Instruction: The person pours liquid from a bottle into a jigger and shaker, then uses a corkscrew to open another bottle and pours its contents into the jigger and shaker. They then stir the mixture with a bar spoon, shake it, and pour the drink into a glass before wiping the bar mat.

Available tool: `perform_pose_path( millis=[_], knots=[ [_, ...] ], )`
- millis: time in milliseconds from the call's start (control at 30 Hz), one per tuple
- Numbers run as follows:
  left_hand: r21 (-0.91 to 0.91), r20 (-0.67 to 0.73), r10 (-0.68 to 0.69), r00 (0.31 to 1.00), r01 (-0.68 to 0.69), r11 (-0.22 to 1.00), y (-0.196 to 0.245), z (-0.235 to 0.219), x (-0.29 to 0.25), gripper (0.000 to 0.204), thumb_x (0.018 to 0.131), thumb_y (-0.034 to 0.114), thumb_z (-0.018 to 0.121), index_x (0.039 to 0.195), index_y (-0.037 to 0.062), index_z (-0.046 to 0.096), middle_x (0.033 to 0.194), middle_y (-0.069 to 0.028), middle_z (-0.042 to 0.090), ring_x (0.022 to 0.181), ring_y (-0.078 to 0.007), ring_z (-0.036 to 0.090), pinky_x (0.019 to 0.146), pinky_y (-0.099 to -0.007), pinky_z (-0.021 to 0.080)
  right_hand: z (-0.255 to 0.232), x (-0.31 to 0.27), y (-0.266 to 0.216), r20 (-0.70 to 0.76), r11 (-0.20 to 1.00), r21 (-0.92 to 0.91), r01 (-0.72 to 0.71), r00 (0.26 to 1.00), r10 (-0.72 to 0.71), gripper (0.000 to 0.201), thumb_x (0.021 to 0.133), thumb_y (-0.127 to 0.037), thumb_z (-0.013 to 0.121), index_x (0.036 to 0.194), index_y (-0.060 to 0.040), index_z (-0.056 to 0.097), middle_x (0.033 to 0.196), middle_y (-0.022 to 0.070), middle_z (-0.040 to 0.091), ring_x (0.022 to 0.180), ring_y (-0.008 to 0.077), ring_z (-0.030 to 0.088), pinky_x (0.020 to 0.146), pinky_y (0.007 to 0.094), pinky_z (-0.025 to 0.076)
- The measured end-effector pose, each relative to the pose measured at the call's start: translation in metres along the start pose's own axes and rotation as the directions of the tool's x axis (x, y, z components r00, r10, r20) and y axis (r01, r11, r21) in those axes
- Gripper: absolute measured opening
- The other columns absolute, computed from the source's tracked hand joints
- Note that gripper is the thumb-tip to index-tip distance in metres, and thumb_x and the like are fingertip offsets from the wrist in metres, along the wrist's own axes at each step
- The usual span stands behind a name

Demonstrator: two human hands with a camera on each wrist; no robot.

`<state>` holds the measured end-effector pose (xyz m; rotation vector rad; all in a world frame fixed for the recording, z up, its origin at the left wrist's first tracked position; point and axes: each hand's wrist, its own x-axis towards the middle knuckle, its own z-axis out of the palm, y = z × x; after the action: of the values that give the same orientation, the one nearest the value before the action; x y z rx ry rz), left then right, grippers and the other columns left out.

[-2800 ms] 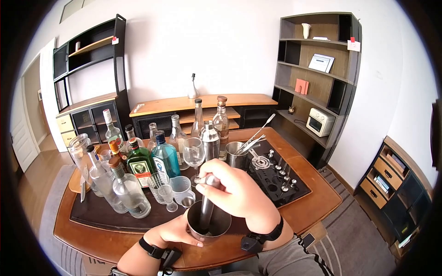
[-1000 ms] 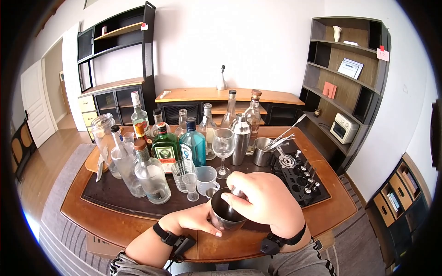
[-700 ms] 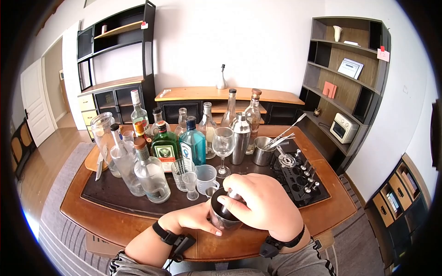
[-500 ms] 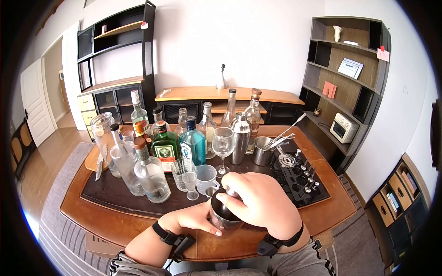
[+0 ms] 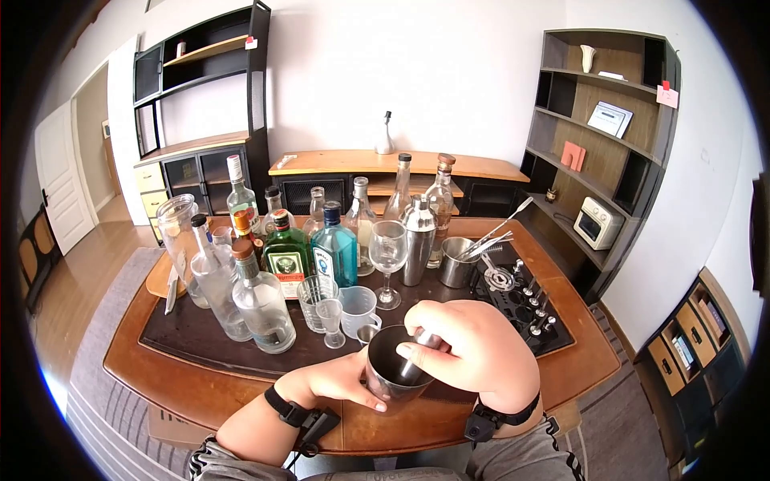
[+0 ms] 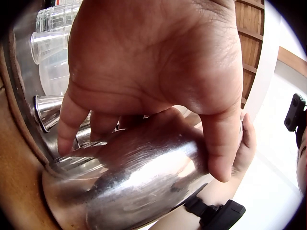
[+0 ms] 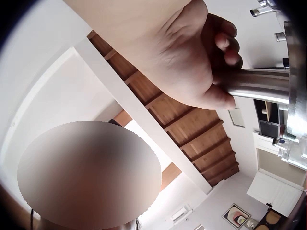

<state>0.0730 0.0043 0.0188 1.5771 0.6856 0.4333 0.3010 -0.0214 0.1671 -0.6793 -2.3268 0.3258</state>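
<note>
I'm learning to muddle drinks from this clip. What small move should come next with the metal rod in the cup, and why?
Probably press the rod straight down again. The right hand grips its top with its lower end inside the steel cup, and the left hand holds the cup's side, steadying it on the table.

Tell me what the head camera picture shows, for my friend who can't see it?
A person's left hand grips a shiny steel cup on a brown wooden table while their right hand holds a steel rod inside it. Behind stand bottles and glasses.
</note>
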Motion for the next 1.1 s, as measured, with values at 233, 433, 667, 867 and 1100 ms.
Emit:
perform_pose_path(
  millis=[233,433,667,867,1100],
  knots=[
    [-0.078,-0.028,0.105,0.994,-0.107,0.991,-0.005,0.003,-0.001,0.070,0.071,0.008,0.086,0.131,0.0034,0.051,0.112,-0.0040,0.062,0.106,-0.0137,0.055,0.094,-0.0315,0.045,0.017,0.006,0.004,0.012,0.993,0.032,0.115,0.993,-0.115,0.020,0.082,-0.019,0.073,0.091,-0.0071,0.059,0.070,0.0073,0.060,0.065,0.0281,0.060,0.056,0.0370,0.044],
    [0.014,-0.011,0.107,0.994,-0.107,0.994,-0.008,0.000,0.003,0.093,0.069,0.014,0.087,0.141,0.0068,0.029,0.107,-0.0059,0.063,0.098,-0.0150,0.059,0.090,-0.0336,0.047,0.011,0.003,0.008,-0.016,0.993,-0.106,0.043,0.999,-0.045,0.019,0.080,-0.016,0.073,0.089,-0.0077,0.058,0.068,0.0077,0.059,0.062,0.0282,0.060,0.055,0.0372,0.044],
    [-0.030,-0.007,0.098,0.995,-0.098,0.995,-0.010,0.001,0.003,0.084,0.071,0.009,0.086,0.138,0.0064,0.035,0.111,-0.0064,0.061,0.101,-0.0147,0.057,0.092,-0.0325,0.046,0.001,-0.001,-0.005,0.118,0.998,-0.023,0.061,0.991,-0.058,0.018,0.079,-0.016,0.074,0.086,-0.0082,0.059,0.067,0.0074,0.060,0.062,0.0277,0.060,0.055,0.0362,0.045],
    [-0.088,0.002,0.093,0.996,-0.092,0.992,-0.006,0.003,0.001,0.072,0.072,0.008,0.084,0.134,0.0056,0.047,0.120,-0.0045,0.058,0.112,-0.0148,0.052,0.099,-0.0329,0.043,0.009,0.001,-0.002,0.021,0.995,-0.039,0.089,0.996,-0.088,0.019,0.079,-0.018,0.074,0.086,-0.0078,0.060,0.065,0.0073,0.059,0.062,0.0278,0.060,0.055,0.0365,0.044],
    [-0.021,-0.003,0.101,0.995,-0.101,0.995,-0.005,0.002,0.003,0.104,0.067,0.015,0.088,0.147,0.0062,0.023,0.125,-0.0083,0.054,0.113,-0.0174,0.050,0.102,-0.0353,0.039,0.003,0.000,-0.005,0.080,0.994,-0.104,0.046,0.996,-0.038,0.018,0.079,-0.019,0.074,0.086,-0.0091,0.060,0.064,0.0070,0.058,0.060,0.0275,0.059,0.054,0.0371,0.043]
  ],
)
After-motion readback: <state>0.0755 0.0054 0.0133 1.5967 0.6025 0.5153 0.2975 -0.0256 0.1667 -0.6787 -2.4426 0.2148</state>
